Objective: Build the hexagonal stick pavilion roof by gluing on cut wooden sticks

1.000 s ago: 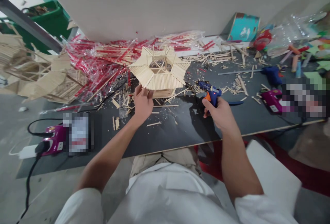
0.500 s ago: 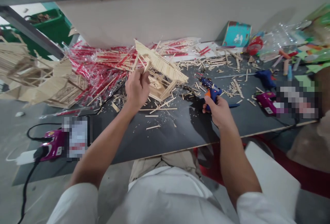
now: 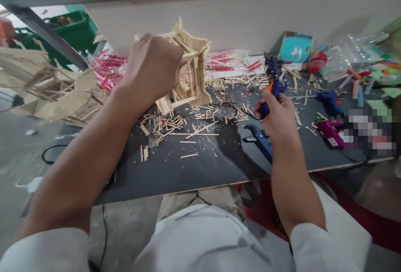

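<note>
My left hand grips a small house-like model built of thin wooden sticks. It is lifted off the table and turned on its side, its slatted roof toward the right; my fingertips on it are partly hidden behind the hand. My right hand is wrapped round a blue glue gun with an orange trigger. The gun's dark, crusted nozzle points up and away from me. Below it, blue-handled cutters lie on the table, close to my right wrist.
Cut stick pieces litter the dark table. Plastic-wrapped red and wooden sticks lie at the back. Several larger stick models stand at left. A second blue glue gun, a purple power strip and a turquoise container are at right.
The stick model has been raised and turned over onto its side in my left hand. My right hand has moved up and right with the glue gun, uncovering the cutters.
</note>
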Available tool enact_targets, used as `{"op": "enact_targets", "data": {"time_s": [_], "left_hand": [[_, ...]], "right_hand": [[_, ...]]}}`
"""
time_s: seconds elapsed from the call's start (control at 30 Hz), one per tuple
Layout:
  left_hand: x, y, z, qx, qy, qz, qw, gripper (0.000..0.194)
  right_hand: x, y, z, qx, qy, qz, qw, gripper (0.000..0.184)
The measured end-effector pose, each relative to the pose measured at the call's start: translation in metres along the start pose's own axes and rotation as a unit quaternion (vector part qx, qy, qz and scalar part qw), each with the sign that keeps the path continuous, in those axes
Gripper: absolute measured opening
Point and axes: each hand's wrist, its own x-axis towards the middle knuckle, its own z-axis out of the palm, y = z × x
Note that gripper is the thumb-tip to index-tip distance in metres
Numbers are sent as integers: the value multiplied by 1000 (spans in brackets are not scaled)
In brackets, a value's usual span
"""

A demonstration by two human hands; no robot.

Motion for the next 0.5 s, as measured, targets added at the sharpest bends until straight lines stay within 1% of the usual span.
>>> {"op": "enact_targets", "data": {"time_s": [0.03,0.1,0.17,0.23,0.3,0.37,0.47,0.5], "left_hand": [[3,3,-7,36,-15,25,999,25],[10,12,-17,68,-66,52,994,24],[16,22,-23,70,-94,79,990,27],[21,31,-23,37,-98,86,991,32],[23,38,-20,-5,-95,84,992,40],[24,42,-16,3,-97,98,990,45],[22,43,-2,82,-124,134,980,38],[21,41,5,84,-127,140,978,33]], "right_hand": [[2,-5,8,11,-15,-6,1000,37],[7,-16,24,27,-46,-21,998,41],[13,-26,40,32,-73,-35,996,44],[19,-36,55,36,-84,-46,995,46],[23,-44,68,45,-81,-58,994,47],[26,-49,80,42,-80,-74,993,47],[26,-52,96,7,-101,-79,992,42],[24,-52,100,-1,-112,-70,991,39]]}}
